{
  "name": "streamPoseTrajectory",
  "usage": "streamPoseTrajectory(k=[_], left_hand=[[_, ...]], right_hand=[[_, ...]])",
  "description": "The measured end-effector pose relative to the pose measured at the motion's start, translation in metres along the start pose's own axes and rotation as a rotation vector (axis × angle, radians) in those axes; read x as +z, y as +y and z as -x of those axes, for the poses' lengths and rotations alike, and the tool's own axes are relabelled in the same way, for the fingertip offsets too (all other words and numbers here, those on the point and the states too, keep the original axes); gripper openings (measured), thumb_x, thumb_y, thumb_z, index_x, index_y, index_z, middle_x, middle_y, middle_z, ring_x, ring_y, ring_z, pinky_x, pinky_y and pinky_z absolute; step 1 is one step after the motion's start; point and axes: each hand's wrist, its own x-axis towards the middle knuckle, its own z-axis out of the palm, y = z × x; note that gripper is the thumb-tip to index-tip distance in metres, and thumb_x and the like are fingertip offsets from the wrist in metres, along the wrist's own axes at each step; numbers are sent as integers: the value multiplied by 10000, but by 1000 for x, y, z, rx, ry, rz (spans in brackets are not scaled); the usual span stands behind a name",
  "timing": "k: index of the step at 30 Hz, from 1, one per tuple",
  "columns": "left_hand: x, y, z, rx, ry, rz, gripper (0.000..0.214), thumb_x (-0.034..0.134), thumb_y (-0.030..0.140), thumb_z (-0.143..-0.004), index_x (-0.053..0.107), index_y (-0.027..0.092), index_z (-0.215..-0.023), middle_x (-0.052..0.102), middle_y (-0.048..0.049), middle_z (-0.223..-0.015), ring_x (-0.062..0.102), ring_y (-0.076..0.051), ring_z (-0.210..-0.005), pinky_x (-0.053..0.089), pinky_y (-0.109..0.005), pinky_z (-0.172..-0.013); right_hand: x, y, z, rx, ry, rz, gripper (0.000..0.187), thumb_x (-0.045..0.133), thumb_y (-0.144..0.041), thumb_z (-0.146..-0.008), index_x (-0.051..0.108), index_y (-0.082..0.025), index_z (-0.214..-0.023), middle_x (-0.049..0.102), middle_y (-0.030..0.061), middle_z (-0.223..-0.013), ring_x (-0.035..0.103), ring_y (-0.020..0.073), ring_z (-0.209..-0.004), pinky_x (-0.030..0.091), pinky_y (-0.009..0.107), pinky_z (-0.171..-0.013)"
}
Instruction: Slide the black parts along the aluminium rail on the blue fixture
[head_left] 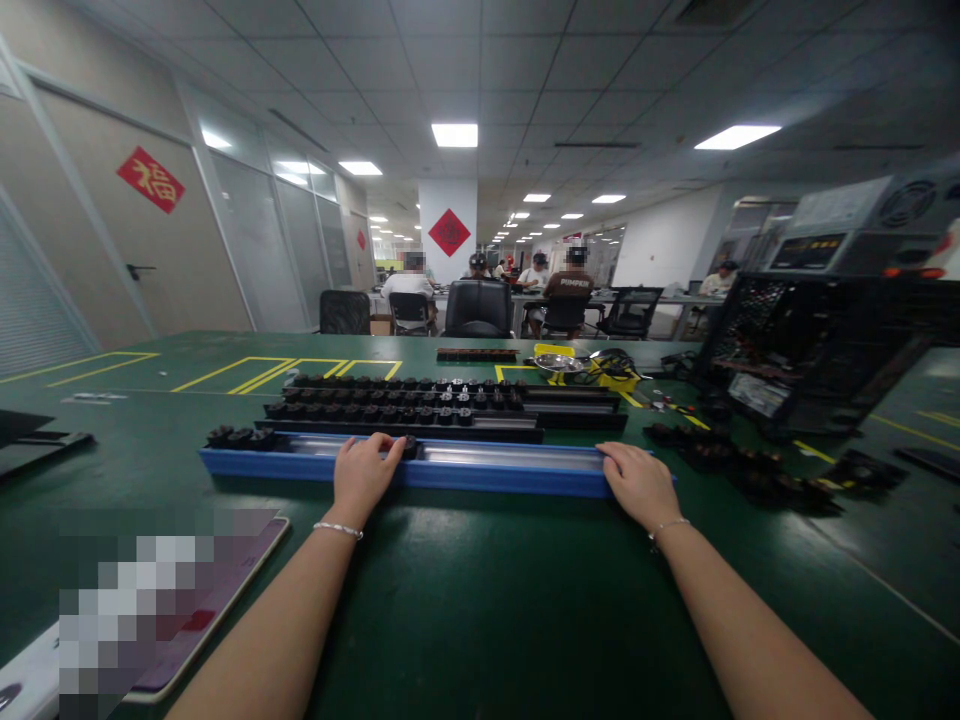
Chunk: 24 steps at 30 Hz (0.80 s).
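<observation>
A long blue rail [517,478] with a silvery inner channel lies crosswise on the green table. Several small black round parts [241,437] sit in its left end. My left hand [361,477] is closed over the rail left of its middle, thumb beside a single black part [410,448] in the channel; whether they touch, I cannot tell. At the right end, my right hand [639,484] grips the rail, fingers curled over its edge. Just behind are black rails [510,436] carrying rows of similar black parts, a few with light metal tops.
On the right stand an open black computer case [787,350] and a pile of dark parts [750,460]. A metal bowl [556,363] sits at the back beside cables. A phone-like device [255,550] lies front left. People [568,287] sit at tables beyond.
</observation>
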Motion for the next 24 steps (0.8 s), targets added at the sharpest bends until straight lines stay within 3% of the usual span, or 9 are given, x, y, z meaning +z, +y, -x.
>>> streamPoseTrajectory(k=[10,24], left_hand=[[2,-1,1,66,28,-71,349,311,333,-873,644,235,-837,714,-36,-812,638,-188,-832,316,-344,-1018],[3,0,0,133,19,18,346,321,352,-867,640,235,-796,718,-30,-838,631,-180,-855,292,-387,-1045]], right_hand=[[-3,-3,1,13,-14,-5,391,329,-288,-845,654,-222,-1051,642,42,-1145,545,206,-1082,400,376,-900],[0,0,0,8,-26,-10,390,333,-290,-850,653,-212,-1058,642,43,-1145,545,205,-1088,404,377,-902]])
